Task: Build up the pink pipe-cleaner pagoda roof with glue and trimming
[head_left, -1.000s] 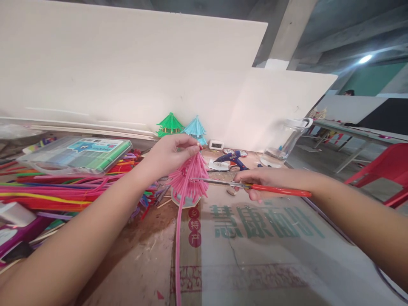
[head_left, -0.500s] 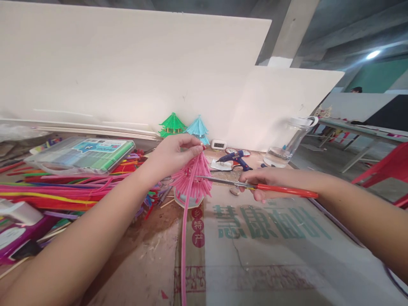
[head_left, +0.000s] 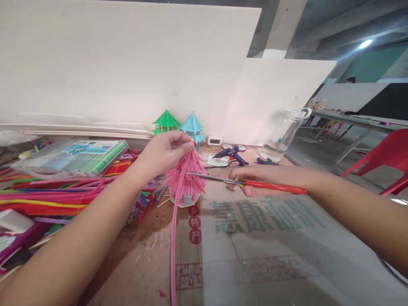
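A small pink pagoda-like model [head_left: 198,180] made of pipe cleaners stands on a pale base near the middle. At its peak, my left hand [head_left: 174,151] is closed in a pinch on the upper end of a long pink pipe cleaner [head_left: 174,238], which runs down over the roof toward me. My right hand [head_left: 251,178] is closed around scissors [head_left: 274,187] with orange-red handles. Their blades point left and reach across the front of the model to the long pipe cleaner. Whether the blades touch it, I cannot tell.
Green [head_left: 166,122] and light blue pagoda models [head_left: 192,124] stand behind. A blue glue gun [head_left: 228,152], a white digital clock [head_left: 214,140] and a clear jug [head_left: 280,136] sit at the back. Left lie a plastic case [head_left: 73,157] and many coloured pipe cleaners [head_left: 47,197]. A printed sheet [head_left: 270,255] covers the front right.
The whole view has shifted slightly, so things sit a little further left and higher. Both hands keep their hold, and the scissor blades remain across the front of the pink model.
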{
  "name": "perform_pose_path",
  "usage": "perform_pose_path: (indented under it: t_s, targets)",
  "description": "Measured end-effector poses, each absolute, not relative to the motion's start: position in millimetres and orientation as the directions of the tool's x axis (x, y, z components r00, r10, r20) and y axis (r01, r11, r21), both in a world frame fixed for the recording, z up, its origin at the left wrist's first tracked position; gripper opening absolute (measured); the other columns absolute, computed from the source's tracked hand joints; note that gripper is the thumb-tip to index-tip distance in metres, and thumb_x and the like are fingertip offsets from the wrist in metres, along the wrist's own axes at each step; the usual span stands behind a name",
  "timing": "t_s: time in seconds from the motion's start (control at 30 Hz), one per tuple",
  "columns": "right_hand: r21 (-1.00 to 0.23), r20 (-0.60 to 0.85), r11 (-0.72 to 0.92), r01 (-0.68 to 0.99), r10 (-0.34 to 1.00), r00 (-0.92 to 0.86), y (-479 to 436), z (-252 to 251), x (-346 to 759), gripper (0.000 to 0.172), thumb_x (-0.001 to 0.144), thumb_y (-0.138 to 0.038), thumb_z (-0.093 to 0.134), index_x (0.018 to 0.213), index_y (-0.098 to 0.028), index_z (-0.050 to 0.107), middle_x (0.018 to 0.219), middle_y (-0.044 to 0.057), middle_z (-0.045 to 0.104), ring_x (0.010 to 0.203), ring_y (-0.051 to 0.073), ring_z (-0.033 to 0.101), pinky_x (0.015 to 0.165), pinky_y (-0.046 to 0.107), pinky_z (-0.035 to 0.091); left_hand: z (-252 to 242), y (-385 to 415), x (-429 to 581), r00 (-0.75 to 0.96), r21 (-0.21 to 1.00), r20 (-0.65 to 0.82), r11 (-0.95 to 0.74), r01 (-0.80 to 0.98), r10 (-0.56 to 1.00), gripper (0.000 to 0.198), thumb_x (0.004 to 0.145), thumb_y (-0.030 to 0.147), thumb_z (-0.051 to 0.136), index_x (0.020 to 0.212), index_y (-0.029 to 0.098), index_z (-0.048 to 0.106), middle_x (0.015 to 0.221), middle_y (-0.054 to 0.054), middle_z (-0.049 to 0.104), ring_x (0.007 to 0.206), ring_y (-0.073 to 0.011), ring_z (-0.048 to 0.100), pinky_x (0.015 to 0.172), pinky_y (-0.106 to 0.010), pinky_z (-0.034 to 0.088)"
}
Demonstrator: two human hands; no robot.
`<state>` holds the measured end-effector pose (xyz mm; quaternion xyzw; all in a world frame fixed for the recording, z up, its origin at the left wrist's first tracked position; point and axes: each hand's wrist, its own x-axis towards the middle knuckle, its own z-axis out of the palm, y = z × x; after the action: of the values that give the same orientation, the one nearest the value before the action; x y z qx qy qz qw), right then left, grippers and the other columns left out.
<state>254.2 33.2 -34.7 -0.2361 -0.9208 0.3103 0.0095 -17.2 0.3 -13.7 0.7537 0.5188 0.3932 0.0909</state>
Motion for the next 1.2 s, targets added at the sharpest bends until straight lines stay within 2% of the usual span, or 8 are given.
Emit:
perform_pose_path:
  t_s: [0.1, 0.27, 0.37, 0.53, 0.7, 0.83, 0.97, 1.2]
  targets:
    - [-0.536, -0.113, 0.732, 0.421, 0.432, -0.895, 32, -36, 256, 0.039, 0.091, -0.048, 0.042, 0.117, -0.021, 0.052, 0.093, 0.003, 0.055, 0.079, 0.017, 0.05, 0.068, 0.027, 0.038, -14, 1, -17, 0.163, 0.543, 0.496, -0.451, 0.708, 0.853, 0.028, 0.08, 0.04, 0.054, 0.085, 0.016, 0.068, 0.088, -0.003, 0.07, 0.082, -0.0187, 0.061, 0.08, -0.03, 0.045]
    - [-0.495, -0.069, 0.798, 0.345, 0.359, -0.931, 33, -36, 250, 0.042, 0.09, -0.052, 0.039, 0.104, -0.015, 0.054, 0.086, 0.004, 0.052, 0.072, 0.015, 0.047, 0.063, 0.026, 0.037, -14, 0, -18, 0.166, 0.548, 0.497, -0.456, 0.702, 0.852, 0.028, 0.08, 0.041, 0.055, 0.085, 0.016, 0.068, 0.088, -0.003, 0.07, 0.083, -0.0189, 0.061, 0.079, -0.03, 0.046]
    - [-0.472, -0.051, 0.806, 0.356, 0.378, -0.924, 35, -41, 250, 0.044, 0.089, -0.055, 0.041, 0.102, -0.016, 0.055, 0.079, 0.002, 0.05, 0.068, 0.014, 0.044, 0.06, 0.026, 0.036, -16, 0, -18, 0.166, 0.551, 0.504, -0.464, 0.694, 0.847, 0.028, 0.081, 0.041, 0.055, 0.085, 0.017, 0.068, 0.088, -0.003, 0.07, 0.083, -0.0184, 0.061, 0.078, -0.029, 0.046]
    - [-0.483, 0.009, 0.801, 0.354, 0.408, -0.913, 36, -50, 254, 0.04, 0.09, -0.051, 0.042, 0.107, -0.018, 0.055, 0.093, 0.006, 0.057, 0.079, 0.018, 0.05, 0.07, 0.03, 0.039, -17, 1, -19, 0.185, 0.524, 0.507, -0.471, 0.709, 0.842, 0.03, 0.083, 0.041, 0.053, 0.088, 0.017, 0.069, 0.09, -0.003, 0.07, 0.087, -0.0196, 0.062, 0.08, -0.029, 0.046]
    - [-0.477, -0.02, 0.792, 0.379, 0.422, -0.906, 36, -51, 253, 0.04, 0.09, -0.052, 0.039, 0.106, -0.018, 0.055, 0.098, 0.007, 0.058, 0.081, 0.019, 0.051, 0.071, 0.03, 0.038, -9, -4, -34, 0.345, 0.481, 0.374, -0.498, 0.722, 0.861, 0.04, 0.084, 0.043, 0.051, 0.116, 0.021, 0.063, 0.112, -0.004, 0.068, 0.101, -0.0213, 0.061, 0.089, -0.032, 0.047]
    - [-0.45, -0.05, 0.781, 0.434, 0.463, -0.885, 36, -50, 253, 0.048, 0.088, -0.059, 0.038, 0.103, -0.017, 0.056, 0.092, 0.007, 0.057, 0.075, 0.018, 0.048, 0.064, 0.028, 0.037, -1, -8, -50, 0.496, 0.399, 0.191, -0.529, 0.749, 0.847, 0.067, 0.079, 0.041, 0.06, 0.141, 0.027, 0.038, 0.145, -0.004, 0.044, 0.128, -0.0253, 0.045, 0.102, -0.033, 0.04]
    - [-0.48, -0.065, 0.768, 0.425, 0.451, -0.89, 35, -47, 253, 0.053, 0.087, -0.063, 0.036, 0.103, -0.017, 0.055, 0.091, 0.007, 0.055, 0.075, 0.017, 0.047, 0.064, 0.028, 0.037, 0, -8, -52, 0.544, 0.333, 0.136, -0.556, 0.762, 0.828, 0.08, 0.076, 0.041, 0.063, 0.145, 0.024, 0.028, 0.153, -0.005, 0.028, 0.138, -0.0267, 0.03, 0.108, -0.033, 0.034]
    - [-0.477, -0.057, 0.775, 0.414, 0.442, -0.895, 35, -48, 253, 0.05, 0.088, -0.06, 0.037, 0.105, -0.016, 0.055, 0.098, 0.009, 0.056, 0.079, 0.018, 0.049, 0.068, 0.03, 0.037, -5, -9, -45, 0.538, 0.32, 0.192, -0.571, 0.756, 0.821, 0.075, 0.077, 0.038, 0.062, 0.144, 0.023, 0.031, 0.15, -0.007, 0.034, 0.136, -0.0257, 0.033, 0.11, -0.034, 0.03]
